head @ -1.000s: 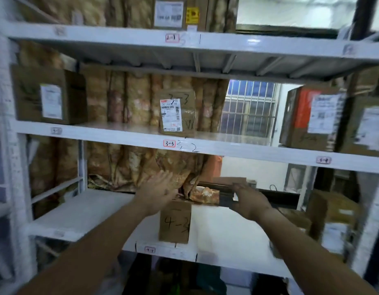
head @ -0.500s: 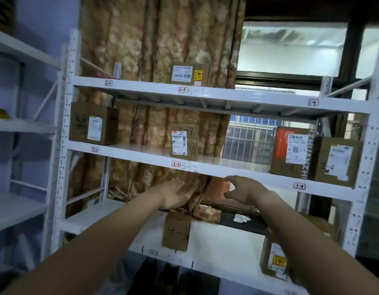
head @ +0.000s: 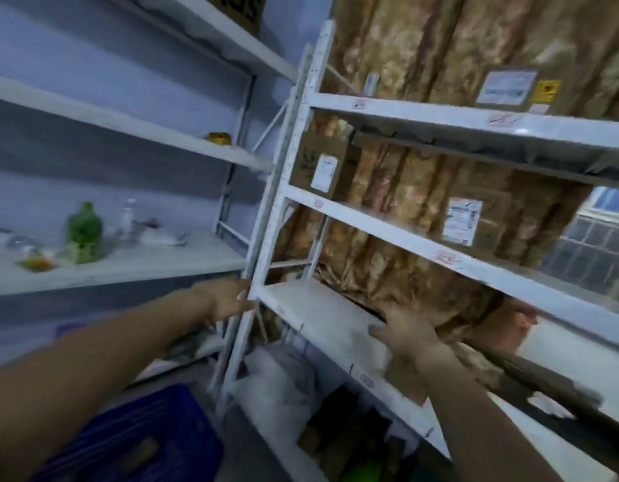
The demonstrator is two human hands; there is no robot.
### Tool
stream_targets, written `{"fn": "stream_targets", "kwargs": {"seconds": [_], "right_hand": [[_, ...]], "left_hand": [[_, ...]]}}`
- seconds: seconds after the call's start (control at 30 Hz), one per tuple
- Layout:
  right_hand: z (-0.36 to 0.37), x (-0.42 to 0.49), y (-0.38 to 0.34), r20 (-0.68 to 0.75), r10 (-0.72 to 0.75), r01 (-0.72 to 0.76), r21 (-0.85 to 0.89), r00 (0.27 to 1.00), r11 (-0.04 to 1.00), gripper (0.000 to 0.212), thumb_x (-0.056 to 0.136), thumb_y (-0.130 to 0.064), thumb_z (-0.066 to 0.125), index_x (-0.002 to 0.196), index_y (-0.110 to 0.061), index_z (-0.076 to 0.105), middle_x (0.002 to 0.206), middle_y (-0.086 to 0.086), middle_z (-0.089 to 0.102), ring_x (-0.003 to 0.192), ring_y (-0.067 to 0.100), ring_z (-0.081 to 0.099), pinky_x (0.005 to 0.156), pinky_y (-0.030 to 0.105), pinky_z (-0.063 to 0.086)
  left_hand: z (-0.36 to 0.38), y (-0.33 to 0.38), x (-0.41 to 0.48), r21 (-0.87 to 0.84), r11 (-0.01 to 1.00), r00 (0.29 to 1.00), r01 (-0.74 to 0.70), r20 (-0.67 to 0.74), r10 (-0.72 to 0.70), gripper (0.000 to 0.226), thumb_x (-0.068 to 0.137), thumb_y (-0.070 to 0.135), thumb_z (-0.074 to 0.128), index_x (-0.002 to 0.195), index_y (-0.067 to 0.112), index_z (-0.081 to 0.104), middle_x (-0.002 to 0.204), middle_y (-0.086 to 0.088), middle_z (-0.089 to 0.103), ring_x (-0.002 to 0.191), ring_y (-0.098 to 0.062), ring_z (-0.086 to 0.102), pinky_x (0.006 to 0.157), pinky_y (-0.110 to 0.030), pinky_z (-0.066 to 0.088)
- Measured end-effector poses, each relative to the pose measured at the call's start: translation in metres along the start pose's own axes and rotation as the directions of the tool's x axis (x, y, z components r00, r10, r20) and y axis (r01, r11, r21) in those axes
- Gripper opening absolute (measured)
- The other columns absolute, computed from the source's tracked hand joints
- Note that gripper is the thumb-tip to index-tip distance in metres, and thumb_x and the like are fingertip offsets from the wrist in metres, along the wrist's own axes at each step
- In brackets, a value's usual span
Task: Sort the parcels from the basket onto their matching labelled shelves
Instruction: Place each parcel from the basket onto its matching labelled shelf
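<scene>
The view is tilted and blurred. My left hand (head: 228, 300) hangs open and empty beside the white rack's upright post (head: 266, 238). My right hand (head: 405, 333) is open and empty in front of the lower shelf (head: 322, 314), partly covering a brown parcel (head: 403, 379) that stands there. A blue basket (head: 134, 436) sits low at the left with a brown parcel (head: 141, 453) inside. Labelled cardboard parcels stand on the rack: one at the left of the middle shelf (head: 322, 168), one further right (head: 475, 222), one on the top shelf (head: 513, 88).
A second white rack on the left carries a green bottle (head: 84, 231), a clear bottle (head: 127, 217) and small clutter, with a yellow item (head: 219, 138) one shelf up. A patterned curtain (head: 423, 46) hangs behind the rack. Bags and dark items lie under the lowest shelf (head: 280, 380).
The view swung left and down, bringing the left rack and blue basket into sight. Both hands drew back from the parcel on the lower shelf; the left hand moved left past the post.
</scene>
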State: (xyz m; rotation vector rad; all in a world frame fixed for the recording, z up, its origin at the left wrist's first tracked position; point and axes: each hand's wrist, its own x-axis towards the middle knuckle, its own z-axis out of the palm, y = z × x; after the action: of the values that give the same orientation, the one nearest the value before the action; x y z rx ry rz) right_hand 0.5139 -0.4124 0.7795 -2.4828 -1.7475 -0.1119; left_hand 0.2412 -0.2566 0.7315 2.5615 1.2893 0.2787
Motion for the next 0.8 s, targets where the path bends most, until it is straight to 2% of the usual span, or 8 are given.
{"fn": "stream_targets", "kwargs": {"seconds": [0.1, 0.27, 0.33, 0.4, 0.5, 0.53, 0.7, 0.8], "right_hand": [[0.045, 0.034, -0.071, 0.090, -0.152, 0.146, 0.071, 0.984, 0.987, 0.055, 0.093, -0.036, 0.052, 0.144, -0.022, 0.035, 0.150, 0.004, 0.038, 0.133, 0.025, 0.041, 0.107, 0.032, 0.035], [0.096, 0.084, -0.185, 0.171, -0.335, 0.301, 0.197, 0.926, 0.933, 0.052, 0.091, -0.039, 0.053, 0.140, -0.025, 0.041, 0.146, 0.004, 0.044, 0.122, 0.027, 0.052, 0.097, 0.039, 0.046], [0.115, 0.103, -0.225, 0.195, -0.387, 0.340, 0.236, 0.901, 0.911, 0.056, 0.090, -0.040, 0.054, 0.142, -0.026, 0.038, 0.148, 0.003, 0.042, 0.122, 0.026, 0.052, 0.094, 0.037, 0.048], [0.137, 0.126, -0.261, 0.221, -0.420, 0.367, 0.244, 0.881, 0.898, 0.056, 0.089, -0.039, 0.054, 0.141, -0.025, 0.039, 0.145, 0.005, 0.046, 0.124, 0.027, 0.051, 0.099, 0.039, 0.046], [0.170, 0.162, -0.304, 0.274, -0.448, 0.377, 0.276, 0.851, 0.884, 0.045, 0.090, -0.032, 0.053, 0.133, -0.021, 0.049, 0.118, 0.009, 0.061, 0.104, 0.028, 0.059, 0.085, 0.037, 0.049], [0.182, 0.175, -0.315, 0.294, -0.451, 0.375, 0.280, 0.843, 0.884, 0.043, 0.091, -0.032, 0.053, 0.133, -0.021, 0.049, 0.116, 0.009, 0.061, 0.102, 0.029, 0.059, 0.082, 0.036, 0.048], [0.251, 0.219, -0.361, 0.415, -0.420, 0.312, 0.305, 0.807, 0.900, 0.043, 0.091, -0.035, 0.053, 0.131, -0.020, 0.050, 0.117, 0.008, 0.061, 0.104, 0.029, 0.059, 0.089, 0.043, 0.050], [0.309, 0.230, -0.377, 0.511, -0.403, 0.282, 0.299, 0.759, 0.911, 0.042, 0.091, -0.040, 0.051, 0.129, -0.022, 0.051, 0.122, 0.002, 0.060, 0.109, 0.028, 0.059, 0.092, 0.042, 0.049]], "left_hand": [[-0.001, -0.077, -0.032, 0.006, 0.981, 0.980, 0.195, -0.023, -0.195, 0.065, 0.092, 0.048, 0.045, 0.147, 0.020, 0.024, 0.154, -0.008, 0.029, 0.136, -0.026, 0.036, 0.111, -0.031, 0.030], [0.004, -0.177, -0.056, -0.016, 0.905, 0.905, 0.425, -0.024, -0.425, 0.074, 0.087, 0.060, 0.044, 0.146, 0.019, 0.027, 0.151, -0.010, 0.034, 0.133, -0.030, 0.040, 0.110, -0.039, 0.035], [0.012, -0.211, -0.054, 0.009, 0.893, 0.893, 0.450, 0.002, -0.450, 0.071, 0.090, 0.058, 0.040, 0.148, 0.020, 0.024, 0.155, -0.008, 0.028, 0.138, -0.029, 0.034, 0.113, -0.040, 0.031], [0.023, -0.244, -0.046, 0.006, 0.892, 0.892, 0.451, 0.035, -0.451, 0.066, 0.092, 0.054, 0.039, 0.147, 0.021, 0.024, 0.156, -0.007, 0.026, 0.140, -0.029, 0.031, 0.114, -0.039, 0.027], [0.041, -0.290, -0.023, -0.008, 0.886, 0.884, 0.464, 0.074, -0.462, 0.063, 0.092, 0.055, 0.038, 0.147, 0.027, 0.024, 0.155, -0.003, 0.027, 0.141, -0.027, 0.030, 0.113, -0.037, 0.025], [0.047, -0.306, -0.014, -0.015, 0.879, 0.877, 0.476, 0.087, -0.473, 0.063, 0.092, 0.056, 0.037, 0.147, 0.028, 0.024, 0.155, -0.003, 0.027, 0.140, -0.027, 0.030, 0.113, -0.037, 0.025], [0.095, -0.378, 0.016, -0.062, 0.841, 0.828, 0.538, 0.229, -0.512, 0.071, 0.090, 0.062, 0.034, 0.149, 0.027, 0.019, 0.157, -0.002, 0.022, 0.142, -0.025, 0.027, 0.115, -0.040, 0.023], [0.139, -0.417, 0.018, -0.094, 0.804, 0.784, 0.588, 0.312, -0.537, 0.070, 0.090, 0.061, 0.037, 0.149, 0.026, 0.020, 0.157, -0.003, 0.024, 0.142, -0.025, 0.027, 0.114, -0.040, 0.024]]}}
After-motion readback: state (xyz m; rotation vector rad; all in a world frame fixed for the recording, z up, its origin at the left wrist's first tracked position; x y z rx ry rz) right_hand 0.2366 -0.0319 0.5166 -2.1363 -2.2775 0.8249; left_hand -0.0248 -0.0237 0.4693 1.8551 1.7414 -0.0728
